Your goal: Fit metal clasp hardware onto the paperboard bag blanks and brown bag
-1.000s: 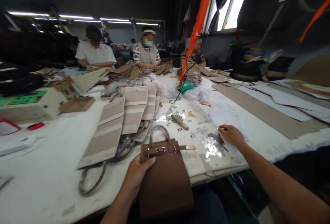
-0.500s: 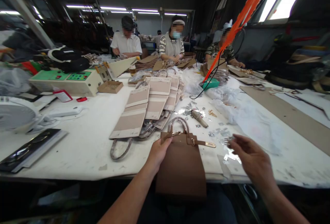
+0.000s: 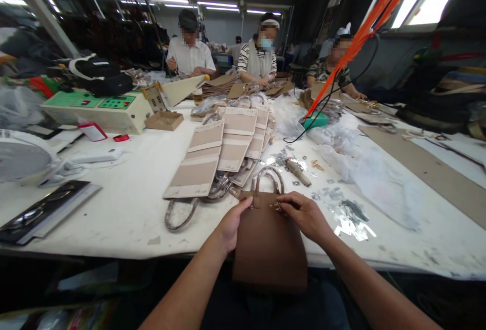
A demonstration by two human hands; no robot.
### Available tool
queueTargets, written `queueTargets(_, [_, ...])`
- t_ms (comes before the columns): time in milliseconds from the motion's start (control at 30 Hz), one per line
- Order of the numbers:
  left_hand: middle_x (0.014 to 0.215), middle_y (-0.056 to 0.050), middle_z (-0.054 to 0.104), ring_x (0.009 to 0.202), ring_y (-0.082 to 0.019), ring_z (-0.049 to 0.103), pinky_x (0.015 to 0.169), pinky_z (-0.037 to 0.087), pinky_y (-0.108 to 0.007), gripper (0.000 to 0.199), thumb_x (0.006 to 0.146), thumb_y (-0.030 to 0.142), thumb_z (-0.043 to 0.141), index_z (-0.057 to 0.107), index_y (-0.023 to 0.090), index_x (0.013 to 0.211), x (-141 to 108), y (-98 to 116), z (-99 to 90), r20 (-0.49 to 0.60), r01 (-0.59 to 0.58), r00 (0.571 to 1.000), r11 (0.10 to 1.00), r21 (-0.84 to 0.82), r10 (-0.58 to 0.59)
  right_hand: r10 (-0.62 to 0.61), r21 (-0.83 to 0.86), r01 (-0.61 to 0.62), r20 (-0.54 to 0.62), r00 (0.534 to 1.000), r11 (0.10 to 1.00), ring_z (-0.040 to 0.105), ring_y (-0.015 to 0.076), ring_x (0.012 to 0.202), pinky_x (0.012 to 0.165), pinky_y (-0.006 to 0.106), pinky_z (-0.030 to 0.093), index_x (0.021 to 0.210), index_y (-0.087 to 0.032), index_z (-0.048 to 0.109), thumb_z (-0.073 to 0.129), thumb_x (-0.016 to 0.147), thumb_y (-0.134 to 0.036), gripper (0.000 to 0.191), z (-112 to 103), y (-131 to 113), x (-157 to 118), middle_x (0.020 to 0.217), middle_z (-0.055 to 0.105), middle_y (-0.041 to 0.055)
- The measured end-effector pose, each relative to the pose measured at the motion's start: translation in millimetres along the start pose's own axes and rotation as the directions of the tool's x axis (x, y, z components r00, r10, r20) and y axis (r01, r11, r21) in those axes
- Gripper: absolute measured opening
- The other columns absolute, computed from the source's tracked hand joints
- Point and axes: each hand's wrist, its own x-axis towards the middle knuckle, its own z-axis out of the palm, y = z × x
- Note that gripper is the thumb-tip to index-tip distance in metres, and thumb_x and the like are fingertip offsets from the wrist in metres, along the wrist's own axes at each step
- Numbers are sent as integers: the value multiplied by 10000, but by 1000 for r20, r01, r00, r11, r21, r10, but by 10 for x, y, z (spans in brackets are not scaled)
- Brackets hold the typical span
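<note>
A brown bag [image 3: 270,249] hangs over the table's front edge, its wrapped handles [image 3: 270,172] pointing away from me. My left hand [image 3: 232,222] grips the bag's upper left edge, thumb on top near the handle base. At the upper right of the bag, my right hand [image 3: 301,213] is closed, with fingertips pinched against the surface; what they hold is too small to make out. Shiny metal plates [image 3: 353,218] lie on the table right of that hand. Left of the bag rests a stack of beige panelled bags [image 3: 201,160].
A green-topped machine [image 3: 98,110] and a small cardboard box [image 3: 164,120] stand at the back left. A rolled tan piece [image 3: 298,172] lies beyond the bag, near clear plastic [image 3: 379,183]. Orange strips [image 3: 353,46] hang at the right. Several people work across the table.
My right hand has moved left from the metal plates to the bag's top. The strap with the gold plate no longer sticks out to the right. The view has shifted slightly.
</note>
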Motion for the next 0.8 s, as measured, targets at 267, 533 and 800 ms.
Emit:
queueTargets(267, [1171,-215,760,1161,-346,710,1087,484,-475,589,1013,517,510,623,49,1352,66,-17,-105,83,57,995,991,-118,-47,21,-87,-19,18,1000,996,694,225,864,775,347,547,989,-252,786,657,897,-368,197,32,55,107,934,747,31])
queueTargets(533, [1141,-204,771,1141,-333,722,1046,521,-444,615,1016,559,490,632,58,1343,87,-42,-139,79,52,996,989,-140,-41,-172,-251,200,129,977,947,699,219,923,870,358,538,966,-267,790,626,914,-240,174,-6,-18,231,960,754,32])
queueTargets(800, [1112,-216,776,1047,-345,755,963,568,-447,641,997,598,499,665,59,1302,75,-58,-102,38,48,998,994,-99,-45,-230,-270,324,327,917,907,697,200,917,840,330,543,992,-265,790,596,952,-160,225,-41,-126,259,976,747,28])
